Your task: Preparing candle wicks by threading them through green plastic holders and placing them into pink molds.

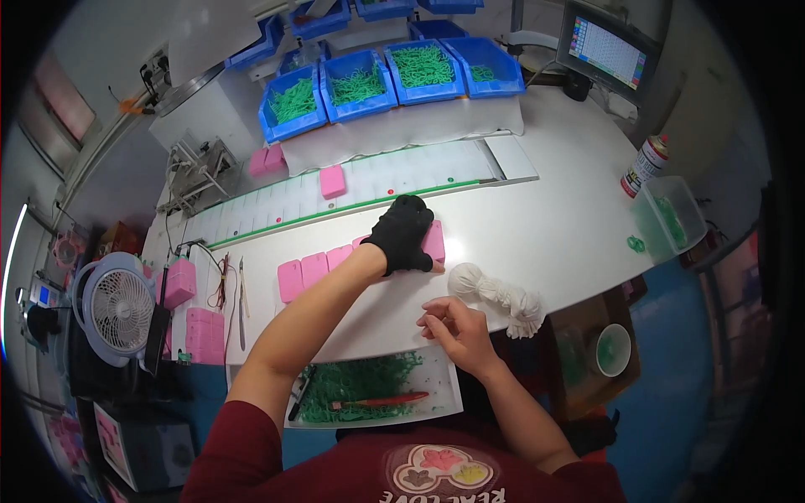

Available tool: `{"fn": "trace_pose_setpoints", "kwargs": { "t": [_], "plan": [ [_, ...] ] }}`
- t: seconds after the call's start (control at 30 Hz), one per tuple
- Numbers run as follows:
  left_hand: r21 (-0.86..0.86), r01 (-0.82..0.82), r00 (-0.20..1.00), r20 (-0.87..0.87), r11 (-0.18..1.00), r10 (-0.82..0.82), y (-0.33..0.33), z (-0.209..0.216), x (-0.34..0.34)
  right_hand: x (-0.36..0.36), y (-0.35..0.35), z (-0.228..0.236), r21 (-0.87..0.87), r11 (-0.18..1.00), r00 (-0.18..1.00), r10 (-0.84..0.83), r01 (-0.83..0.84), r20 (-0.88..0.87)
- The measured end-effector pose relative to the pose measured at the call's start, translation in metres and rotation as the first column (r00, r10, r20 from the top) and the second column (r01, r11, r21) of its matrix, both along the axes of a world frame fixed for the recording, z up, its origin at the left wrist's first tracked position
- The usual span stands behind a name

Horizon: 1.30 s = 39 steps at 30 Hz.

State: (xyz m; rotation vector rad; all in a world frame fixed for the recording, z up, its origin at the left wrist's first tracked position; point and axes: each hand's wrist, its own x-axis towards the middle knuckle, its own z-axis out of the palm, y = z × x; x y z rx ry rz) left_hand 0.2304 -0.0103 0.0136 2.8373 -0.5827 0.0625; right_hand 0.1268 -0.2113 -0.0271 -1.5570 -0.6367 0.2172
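My left hand (402, 236), in a black glove with bare fingertips, reaches over a row of pink blocks on the white table. Its fingers are closed around the pink block (434, 241) at the row's right end and hide part of it. Further left in the row, more pink blocks (314, 272) lie side by side, partly behind my forearm. My bare right hand (461, 334) hovers by the table's front edge, fingers loosely curled and a little apart, with nothing visible in them. A knotted white cloth bundle (496, 295) lies just beyond it.
Across the table runs a green-edged track (277, 208) with a pink block (333, 181) on it. Blue bins (359, 84) of green pieces stand behind. An open drawer (440, 394) with green scraps is below. At right are a spray can (646, 164) and a clear tub (683, 210); a fan (120, 310) stands left.
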Motion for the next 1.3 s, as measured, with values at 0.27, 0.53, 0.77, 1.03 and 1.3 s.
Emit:
{"fn": "trace_pose_setpoints", "kwargs": {
  "t": [0.27, 0.53, 0.77, 1.03, 1.3],
  "plan": [
    [-0.916, -0.322, 0.918, -0.364, 0.237, -0.159, -0.002, 0.026, -0.107, -0.014, -0.015, 0.002, 0.152, 0.988, 0.957, 0.034, 0.011, -0.288],
    [-0.905, -0.230, 0.971, -0.238, 0.357, 0.024, 0.004, -0.004, -0.195, -0.036, 0.018, 0.040, 0.105, 0.987, 0.804, 0.158, -0.119, -0.573],
    [-0.746, -0.160, 0.985, -0.078, 0.646, 0.154, 0.000, 0.008, -0.210, -0.047, 0.036, 0.019, 0.434, 0.897, 0.571, 0.403, -0.088, -0.716],
    [-0.779, -0.340, 0.915, -0.144, 0.528, 0.376, -0.023, 0.020, -0.215, -0.057, 0.033, 0.024, 0.291, 0.956, 0.784, 0.156, 0.033, -0.601],
    [-0.794, -0.513, 0.814, -0.329, 0.327, 0.478, -0.039, 0.027, -0.212, -0.061, 0.033, 0.027, 0.299, 0.949, 0.836, 0.088, 0.094, -0.541]
  ]
}}
